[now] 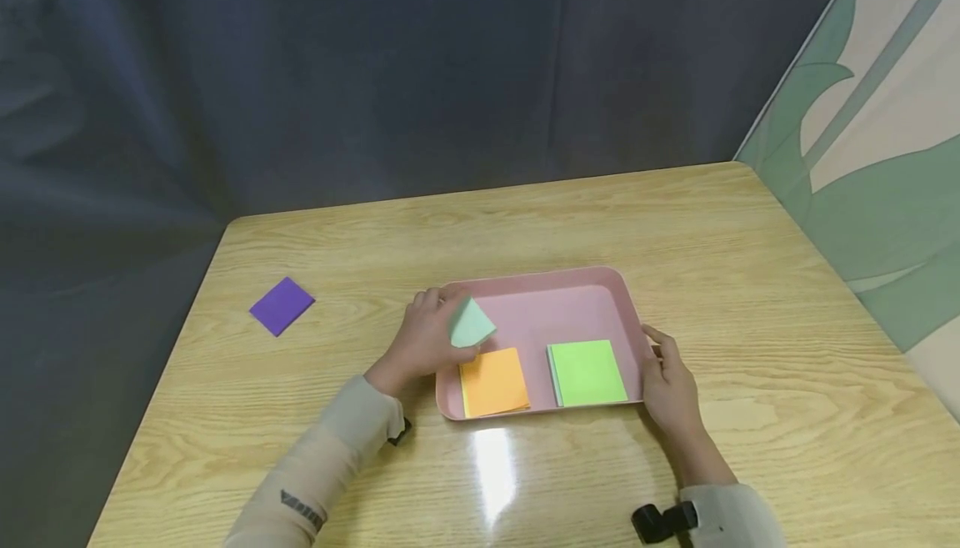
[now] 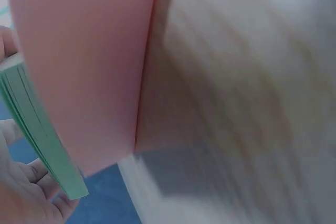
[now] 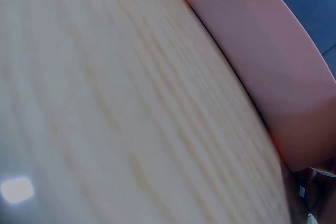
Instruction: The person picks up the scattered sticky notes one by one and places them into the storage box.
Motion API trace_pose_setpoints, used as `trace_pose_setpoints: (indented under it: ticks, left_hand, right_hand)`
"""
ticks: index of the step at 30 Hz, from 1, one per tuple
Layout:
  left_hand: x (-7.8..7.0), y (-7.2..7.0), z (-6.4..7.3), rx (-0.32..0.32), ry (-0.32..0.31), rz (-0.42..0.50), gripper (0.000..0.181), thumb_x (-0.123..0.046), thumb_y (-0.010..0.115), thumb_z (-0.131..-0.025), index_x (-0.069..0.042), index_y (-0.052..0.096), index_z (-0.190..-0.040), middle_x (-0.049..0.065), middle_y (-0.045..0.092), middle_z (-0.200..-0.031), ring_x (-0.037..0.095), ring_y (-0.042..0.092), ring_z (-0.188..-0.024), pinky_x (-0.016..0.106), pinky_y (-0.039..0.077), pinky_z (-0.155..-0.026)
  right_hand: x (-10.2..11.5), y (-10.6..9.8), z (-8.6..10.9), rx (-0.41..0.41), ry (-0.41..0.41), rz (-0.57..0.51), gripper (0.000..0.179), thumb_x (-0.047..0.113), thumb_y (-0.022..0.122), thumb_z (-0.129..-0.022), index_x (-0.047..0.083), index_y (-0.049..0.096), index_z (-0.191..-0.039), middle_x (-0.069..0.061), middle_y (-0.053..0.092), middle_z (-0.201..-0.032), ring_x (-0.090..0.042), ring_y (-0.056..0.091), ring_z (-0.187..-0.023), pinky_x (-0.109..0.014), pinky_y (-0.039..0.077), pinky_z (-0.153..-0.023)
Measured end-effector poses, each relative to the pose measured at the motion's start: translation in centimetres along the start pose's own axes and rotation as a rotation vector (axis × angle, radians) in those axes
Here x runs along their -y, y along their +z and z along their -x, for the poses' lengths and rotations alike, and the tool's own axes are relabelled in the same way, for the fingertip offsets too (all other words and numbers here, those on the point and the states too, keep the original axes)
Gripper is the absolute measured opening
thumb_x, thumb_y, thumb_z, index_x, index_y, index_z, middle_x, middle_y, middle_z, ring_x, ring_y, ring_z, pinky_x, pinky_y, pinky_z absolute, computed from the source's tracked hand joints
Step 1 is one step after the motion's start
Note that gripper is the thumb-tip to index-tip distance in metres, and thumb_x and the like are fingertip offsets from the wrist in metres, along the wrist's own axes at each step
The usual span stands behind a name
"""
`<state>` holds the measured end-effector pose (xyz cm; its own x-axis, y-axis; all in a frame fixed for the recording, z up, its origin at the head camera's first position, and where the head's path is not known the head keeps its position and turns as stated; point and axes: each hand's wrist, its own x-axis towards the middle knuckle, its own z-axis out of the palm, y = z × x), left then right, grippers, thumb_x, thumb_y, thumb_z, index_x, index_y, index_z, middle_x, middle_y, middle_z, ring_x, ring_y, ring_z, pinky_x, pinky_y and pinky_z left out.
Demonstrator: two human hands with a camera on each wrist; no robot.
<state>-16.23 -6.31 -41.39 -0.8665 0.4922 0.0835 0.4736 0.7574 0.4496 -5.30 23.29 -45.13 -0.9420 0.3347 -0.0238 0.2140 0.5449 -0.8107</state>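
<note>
A pink tray (image 1: 540, 314) lies on the wooden table in the head view. Over its left end my left hand (image 1: 427, 335) pinches a mint green pad of sticky notes (image 1: 471, 324), tilted above the tray floor. In the left wrist view the edge of the sticky note pad (image 2: 44, 129) shows between the fingers, beside the tray's outer wall (image 2: 94, 66). My right hand (image 1: 670, 385) holds the tray's right side near the front corner. Inside the tray, an orange sticky note pad (image 1: 495, 381) lies front left and a bright green one (image 1: 588, 373) front right.
A purple sticky note pad (image 1: 282, 306) lies apart on the left of the table (image 1: 360, 256). Behind the table hangs a dark curtain (image 1: 450, 72). A leaf-patterned cloth (image 1: 885, 223) borders the right edge.
</note>
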Motion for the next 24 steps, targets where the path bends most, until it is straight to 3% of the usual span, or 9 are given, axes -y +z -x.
trace_pose_setpoints:
  ticks: [4, 10, 18, 24]
  left_hand:
    - [-0.6, 0.5, 0.1, 0.028, 0.032, -0.058, 0.082, -0.041, 0.07, -0.058, -0.015, 0.04, -0.129, 0.011, 0.037, -0.12, 0.024, 0.035, -0.099, 0.041, 0.028, -0.079]
    - [-1.7, 1.0, 0.4, 0.05, 0.14, -0.116, 0.079, -0.044, 0.068, -0.057, -0.014, 0.041, -0.126, 0.009, 0.04, -0.11, 0.023, 0.035, -0.099, 0.038, 0.03, -0.079]
    - [-2.6, 2.0, 0.9, 0.146, 0.256, -0.124, 0.076, -0.043, 0.068, -0.059, -0.016, 0.042, -0.126, 0.008, 0.04, -0.111, 0.022, 0.035, -0.099, 0.036, 0.029, -0.08]
    - [-2.9, 2.4, 1.1, 0.21, 0.292, -0.134, 0.071, -0.045, 0.067, -0.062, -0.021, 0.044, -0.126, 0.007, 0.04, -0.112, 0.021, 0.035, -0.099, 0.035, 0.03, -0.08]
  right_hand:
    - [0.0, 0.0, 0.0, -0.006, 0.0, -0.003, 0.038, 0.016, 0.023, -0.093, 0.011, 0.034, -0.13, -0.02, 0.047, -0.103, -0.031, 0.049, -0.085, -0.037, 0.038, -0.069]
    - [0.1, -0.1, 0.0, -0.005, 0.009, -0.012, 0.039, 0.016, 0.023, -0.093, 0.011, 0.033, -0.13, -0.02, 0.047, -0.104, -0.032, 0.049, -0.086, -0.038, 0.038, -0.069]
    - [0.2, -0.1, 0.1, -0.007, 0.013, -0.015, 0.038, 0.016, 0.024, -0.093, 0.011, 0.034, -0.13, -0.02, 0.047, -0.104, -0.031, 0.049, -0.085, -0.037, 0.038, -0.069]
    - [0.2, -0.1, 0.1, -0.007, 0.018, -0.015, 0.038, 0.017, 0.024, -0.093, 0.012, 0.034, -0.13, -0.02, 0.047, -0.105, -0.031, 0.049, -0.086, -0.036, 0.038, -0.069]
